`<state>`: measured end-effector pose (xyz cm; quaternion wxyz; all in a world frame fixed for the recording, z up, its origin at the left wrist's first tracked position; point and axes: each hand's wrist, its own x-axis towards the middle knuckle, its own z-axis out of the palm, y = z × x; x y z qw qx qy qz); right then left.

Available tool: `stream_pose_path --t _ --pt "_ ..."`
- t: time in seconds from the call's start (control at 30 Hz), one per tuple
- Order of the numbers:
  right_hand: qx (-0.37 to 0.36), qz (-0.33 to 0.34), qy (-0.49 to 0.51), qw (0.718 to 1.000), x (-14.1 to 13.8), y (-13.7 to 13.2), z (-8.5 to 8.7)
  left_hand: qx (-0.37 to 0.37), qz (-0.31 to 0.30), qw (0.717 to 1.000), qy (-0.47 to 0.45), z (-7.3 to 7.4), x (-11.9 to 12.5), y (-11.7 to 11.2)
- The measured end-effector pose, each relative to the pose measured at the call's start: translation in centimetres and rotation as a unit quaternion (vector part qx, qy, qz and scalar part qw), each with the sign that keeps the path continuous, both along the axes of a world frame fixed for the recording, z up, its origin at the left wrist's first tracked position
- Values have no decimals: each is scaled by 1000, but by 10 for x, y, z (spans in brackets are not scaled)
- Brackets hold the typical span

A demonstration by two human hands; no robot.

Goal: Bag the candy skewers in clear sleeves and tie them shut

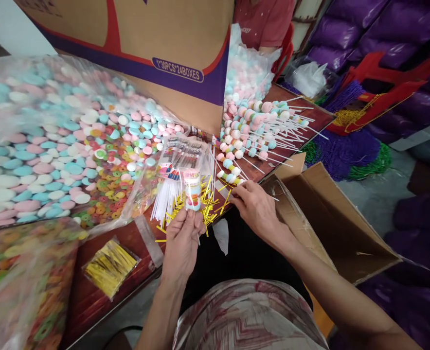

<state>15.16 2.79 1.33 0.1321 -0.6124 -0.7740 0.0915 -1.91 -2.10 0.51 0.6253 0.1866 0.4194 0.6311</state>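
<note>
My left hand is closed round the lower end of a small wrapped candy skewer and holds it upright, with its printed clear bag facing me. A bit of white stick shows below the fingers. Over the table edge, my right hand has its fingers drawn together beside a gold twist tie; whether they grip it is hidden. Loose gold twist ties lie scattered between the hands. Behind my left hand are white sticks and a stack of printed clear bags.
Threaded candy skewers are heaped at the back right. Candies and gummy rings spread across the left. A large carton stands behind; an open cardboard box is at right. A packet of ties lies front left. Another person sits opposite.
</note>
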Motion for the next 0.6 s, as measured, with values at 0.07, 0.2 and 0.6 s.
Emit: stream_pose_path --t 0.07,0.2,0.6 --pt "-8 -4 -79 997 2 9 0 -9 -4 1000 2 -3 1 4" --pt "-50 4 -145 988 -4 14 -2 -17 -6 1000 9 -7 1 9" --pt "-18 26 25 999 -3 13 -11 -33 29 997 -60 -12 -2 24"
